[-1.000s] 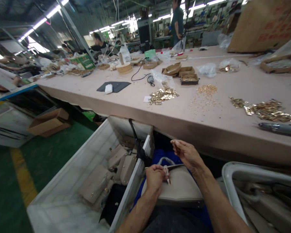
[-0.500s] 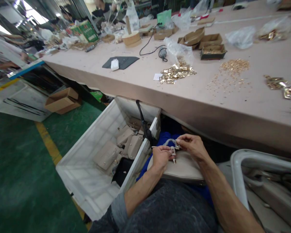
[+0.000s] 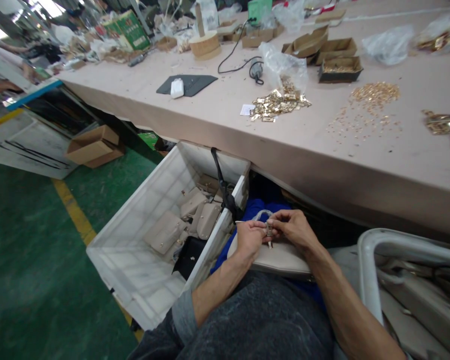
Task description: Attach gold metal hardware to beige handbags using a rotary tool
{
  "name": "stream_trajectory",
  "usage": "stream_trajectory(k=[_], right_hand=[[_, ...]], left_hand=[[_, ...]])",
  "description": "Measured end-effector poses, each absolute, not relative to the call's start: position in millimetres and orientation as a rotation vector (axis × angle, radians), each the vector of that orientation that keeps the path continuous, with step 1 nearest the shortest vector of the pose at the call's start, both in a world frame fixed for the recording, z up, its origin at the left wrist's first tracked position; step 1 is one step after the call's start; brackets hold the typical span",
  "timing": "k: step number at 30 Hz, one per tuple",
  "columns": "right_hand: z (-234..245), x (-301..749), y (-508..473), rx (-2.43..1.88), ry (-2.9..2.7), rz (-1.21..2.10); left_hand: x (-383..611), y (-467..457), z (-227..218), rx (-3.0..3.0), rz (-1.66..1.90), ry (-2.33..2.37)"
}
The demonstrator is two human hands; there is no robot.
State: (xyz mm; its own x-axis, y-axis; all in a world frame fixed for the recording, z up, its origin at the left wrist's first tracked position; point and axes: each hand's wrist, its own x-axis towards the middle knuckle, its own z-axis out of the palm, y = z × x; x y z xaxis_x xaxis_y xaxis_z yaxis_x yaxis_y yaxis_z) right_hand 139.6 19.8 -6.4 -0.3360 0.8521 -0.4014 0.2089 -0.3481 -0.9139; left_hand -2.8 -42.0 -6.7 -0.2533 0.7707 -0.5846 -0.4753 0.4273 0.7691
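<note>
A beige handbag [image 3: 281, 259] lies across my lap. Over it, my left hand [image 3: 249, 237] is closed in a pinch on a small metal buckle [image 3: 269, 229] at the end of a light strap. My right hand [image 3: 293, 227] pinches the same buckle from the other side, thumb and forefinger against it. A short metal-tipped end [image 3: 270, 244] hangs just under the fingers. Behind the hands a clear-wrapped handle loop [image 3: 263, 214] arches up. The fingers partly hide the buckle.
A white bin [image 3: 135, 220] with several beige bags stands at left; another tub [image 3: 371, 240] holding bags is at right. On the table [image 3: 210, 117] lie a pile of gold metal fittings [image 3: 279, 104], scattered small gold pieces [image 3: 375, 97] and small boxes [image 3: 340, 69].
My right hand has moved left and slightly down, from the clear-wrapped loop onto the buckle beside my left hand. The view has shifted a little.
</note>
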Motion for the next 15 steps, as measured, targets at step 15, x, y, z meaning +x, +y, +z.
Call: stream_trajectory(k=[15], right_hand=[[-0.8, 135.7, 19.8, -1.424, -1.589, 1.657]], left_hand=[[-2.1, -43.9, -8.6, 0.282, 1.259, 1.386]])
